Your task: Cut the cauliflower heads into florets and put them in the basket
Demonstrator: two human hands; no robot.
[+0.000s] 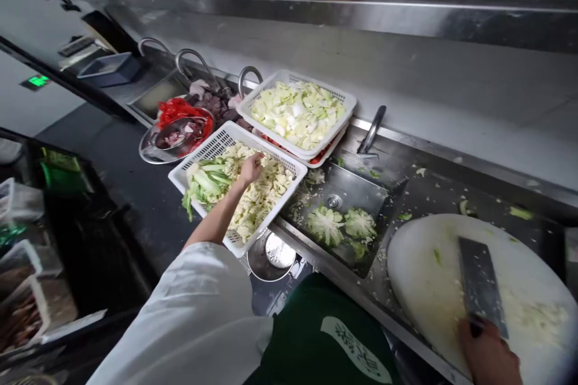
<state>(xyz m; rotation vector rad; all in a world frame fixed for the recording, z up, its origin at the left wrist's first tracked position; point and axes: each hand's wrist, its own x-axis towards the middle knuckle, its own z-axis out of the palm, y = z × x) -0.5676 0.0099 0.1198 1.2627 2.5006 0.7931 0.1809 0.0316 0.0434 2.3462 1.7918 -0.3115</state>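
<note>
My left hand [251,169] reaches out over a white slotted basket [201,156] of cut cauliflower and green stems, fingers curled down onto the pieces. Whether anything is in the fingers is hidden. My right hand [487,352] grips the handle of a wide cleaver [479,284], whose blade lies flat on a round white cutting board [424,271]. Chopped cauliflower bits [537,313] lie on the board beside the blade.
A second white basket [347,99] of chopped cabbage sits behind the first. A sink basin [361,192] holds two cauliflower cores [341,225]. Left are a metal bowl with red peppers [180,126] and faucets [194,57]. Large pots stand on the shelf above.
</note>
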